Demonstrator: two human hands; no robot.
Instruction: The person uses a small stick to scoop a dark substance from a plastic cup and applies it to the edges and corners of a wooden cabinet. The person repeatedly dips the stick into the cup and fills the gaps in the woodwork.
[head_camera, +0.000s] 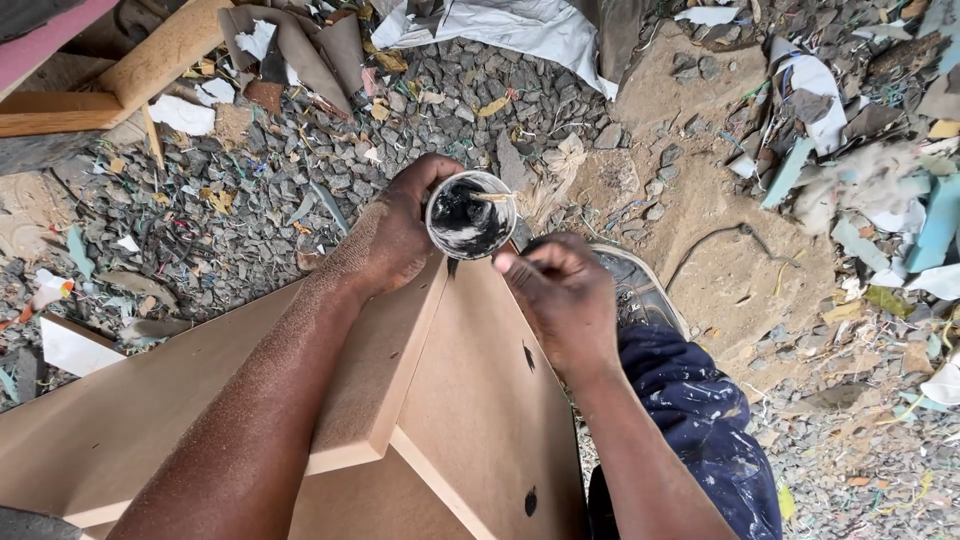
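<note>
My left hand grips a small round cup whose inside is smeared with black and white paint. It holds the cup just above the far edge of a tan fibreboard panel. My right hand pinches a thin stick whose tip reaches into the cup. A second, thicker board stands on edge against the panel, under my left wrist. Two small black dots mark the panel.
The ground is grey gravel strewn with paper scraps, foam and wood offcuts. A wooden beam lies at the top left. My paint-spattered blue trouser leg and shoe are to the right of the panel.
</note>
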